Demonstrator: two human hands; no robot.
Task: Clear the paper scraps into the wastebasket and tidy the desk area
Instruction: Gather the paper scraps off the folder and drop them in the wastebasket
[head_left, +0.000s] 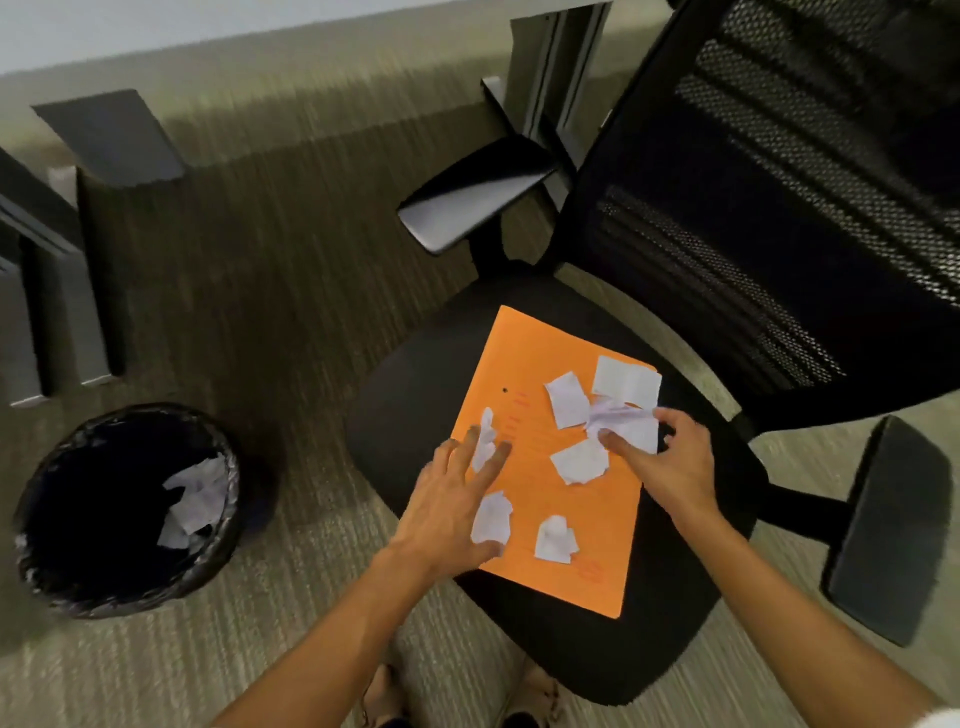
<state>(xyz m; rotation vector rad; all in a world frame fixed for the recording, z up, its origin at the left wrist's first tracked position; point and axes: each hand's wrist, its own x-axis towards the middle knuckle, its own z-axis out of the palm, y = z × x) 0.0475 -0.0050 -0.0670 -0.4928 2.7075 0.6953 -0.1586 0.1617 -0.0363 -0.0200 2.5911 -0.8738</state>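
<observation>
Carpet (270, 270) fills most of the view, and on it stands a black mesh office chair (753, 218) whose seat carries an orange folder (566, 519). To the left of the chair, well apart from it, sits the wastebasket (36, 561), lined with a dark bag and already holding a few crumpled white pieces. On the folder lie the paper scraps (569, 401), torn white bits scattered across its face. They look feather-light, limp and easily crumpled, so they should gather best by sweeping them together and pinching a bunch, or by lifting the stiffer folder by its edges and tipping it. The right hand (675, 462) reaches in from the lower right, thumb and fingers closing on a crumpled wad of scraps near the folder's far corner. The left hand (447, 499) lies flat and spread, fingertips pressing a scrap at the folder's left edge, gripping nothing.
</observation>
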